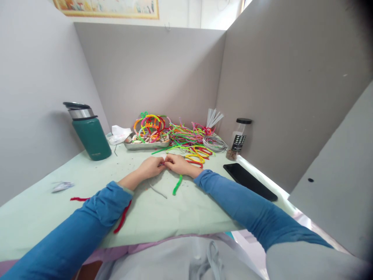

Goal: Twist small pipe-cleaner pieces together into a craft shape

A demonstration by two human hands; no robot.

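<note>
My left hand (150, 168) and my right hand (177, 164) meet above the middle of the table, their fingertips pinched together. Between them shows a bit of a small purple piece (162, 164); most of it is hidden by the fingers. A short green pipe cleaner (177, 185) lies just below my right wrist. Close to my left hand is a thin grey wire (158, 191). Red pipe cleaner (124, 217) pokes out from beneath my left forearm. Beyond my right hand lie bent yellow and red pipe cleaners (198, 157).
At the back, a metal tray (147, 146) holds looped pipe-cleaner shapes, beside a heap of coloured pipe cleaners (186, 134) and a wire coil (215, 144). A green bottle (92, 138) stands left; a clear jar (238, 140) and black phone (249, 181) are right. Grey partitions (151, 74) enclose the table.
</note>
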